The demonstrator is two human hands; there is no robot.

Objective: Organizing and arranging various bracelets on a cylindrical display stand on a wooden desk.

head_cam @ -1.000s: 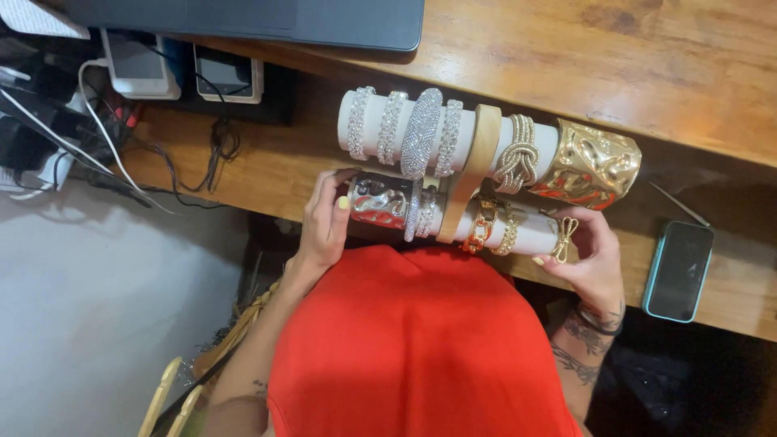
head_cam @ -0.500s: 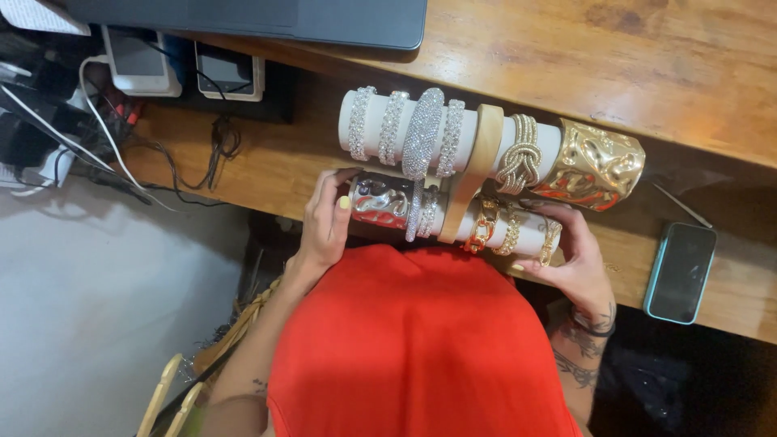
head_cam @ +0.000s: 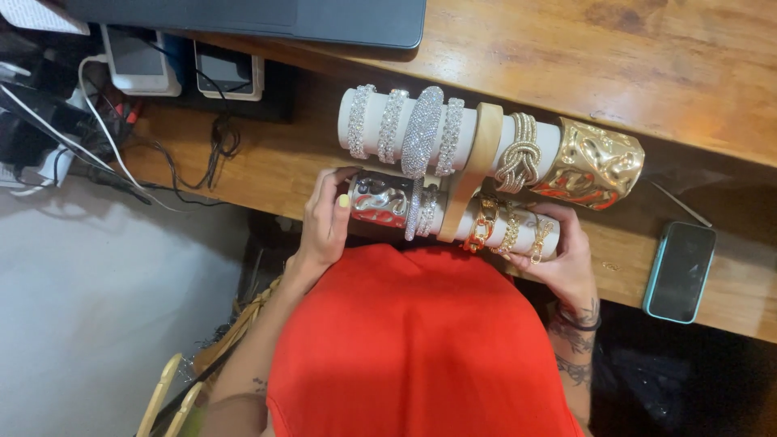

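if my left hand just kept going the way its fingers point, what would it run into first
The left hand points up and right and already touches the end of the lower bar of the bracelet stand, at the silver cuff. Going on, it would likely press into that cuff first; depth is hard to judge.

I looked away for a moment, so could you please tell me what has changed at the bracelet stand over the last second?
The right hand slid inward along the lower roll and now closes over its end, covering the gold bracelets there. The left hand kept its hold on the other end by the silver cuff. The upper roll and phone stayed put.
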